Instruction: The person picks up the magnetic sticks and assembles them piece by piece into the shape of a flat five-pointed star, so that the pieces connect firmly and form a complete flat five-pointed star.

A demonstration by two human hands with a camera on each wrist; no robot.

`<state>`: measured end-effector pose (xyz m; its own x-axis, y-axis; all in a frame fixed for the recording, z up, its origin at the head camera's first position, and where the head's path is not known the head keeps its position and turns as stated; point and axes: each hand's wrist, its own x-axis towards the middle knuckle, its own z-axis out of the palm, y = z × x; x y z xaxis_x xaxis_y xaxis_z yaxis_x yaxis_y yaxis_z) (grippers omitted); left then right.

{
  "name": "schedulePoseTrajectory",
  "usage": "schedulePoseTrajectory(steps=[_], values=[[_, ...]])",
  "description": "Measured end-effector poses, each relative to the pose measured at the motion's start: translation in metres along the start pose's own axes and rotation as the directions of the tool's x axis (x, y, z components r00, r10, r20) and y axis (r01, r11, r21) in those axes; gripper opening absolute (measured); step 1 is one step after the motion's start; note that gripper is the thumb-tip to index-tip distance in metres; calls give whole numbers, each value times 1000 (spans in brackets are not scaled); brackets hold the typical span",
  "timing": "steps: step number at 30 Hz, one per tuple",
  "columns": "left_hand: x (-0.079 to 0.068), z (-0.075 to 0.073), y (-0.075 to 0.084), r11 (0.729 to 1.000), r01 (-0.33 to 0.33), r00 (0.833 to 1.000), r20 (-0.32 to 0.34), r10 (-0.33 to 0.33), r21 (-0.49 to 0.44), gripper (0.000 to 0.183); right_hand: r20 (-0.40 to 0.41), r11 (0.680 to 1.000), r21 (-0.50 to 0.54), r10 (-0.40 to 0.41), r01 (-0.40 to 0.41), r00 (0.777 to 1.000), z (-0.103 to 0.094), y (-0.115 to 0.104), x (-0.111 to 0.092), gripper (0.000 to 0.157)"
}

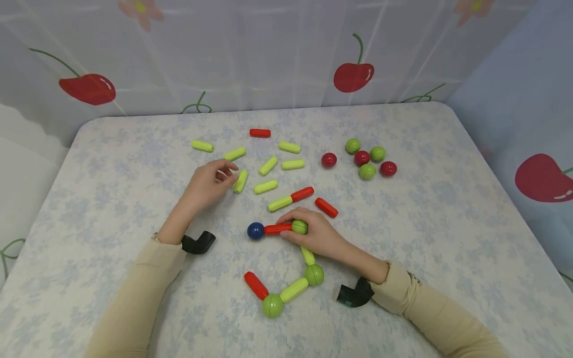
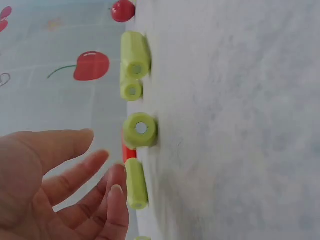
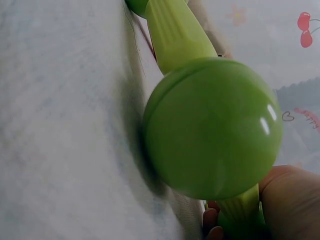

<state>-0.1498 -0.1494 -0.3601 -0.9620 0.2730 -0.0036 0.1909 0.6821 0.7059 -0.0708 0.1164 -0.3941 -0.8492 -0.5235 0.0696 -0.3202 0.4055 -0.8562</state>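
My left hand is over the far-left part of the table, fingers loosely bent. Its fingertips are right by a yellow-green magnetic stick; the left wrist view shows a gap between thumb and fingers, with stick ends beyond them. With thumb and fingers my right hand holds a red magnetic stick near its join with a green ball. A dark blue ball sits on that stick's other end. From the held ball a chain runs nearer through yellow-green sticks and green balls to another red stick.
Several loose yellow-green sticks and a red stick lie farther back. A joined yellow-green and red pair and a loose red stick lie beyond the right hand. Red and green balls cluster at the back right.
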Motion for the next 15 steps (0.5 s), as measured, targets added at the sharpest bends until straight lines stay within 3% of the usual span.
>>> schedulePoseTrajectory(steps=[3,7,12,15], values=[[10,3,0,999,21,1000,15,-22,45,29,-1,1000,3,-6,6,1000,1,1,0,18],[17,6,2,991,69,993,90,-80,118,33,-2,1000,-1,-15,15,1000,2,1,0,18],[18,4,7,975,106,978,159,-138,197,31,-5,1000,0,-17,17,1000,1,1,0,18],[14,2,9,973,110,977,159,-144,205,31,-6,1000,4,-6,6,1000,0,0,0,17]])
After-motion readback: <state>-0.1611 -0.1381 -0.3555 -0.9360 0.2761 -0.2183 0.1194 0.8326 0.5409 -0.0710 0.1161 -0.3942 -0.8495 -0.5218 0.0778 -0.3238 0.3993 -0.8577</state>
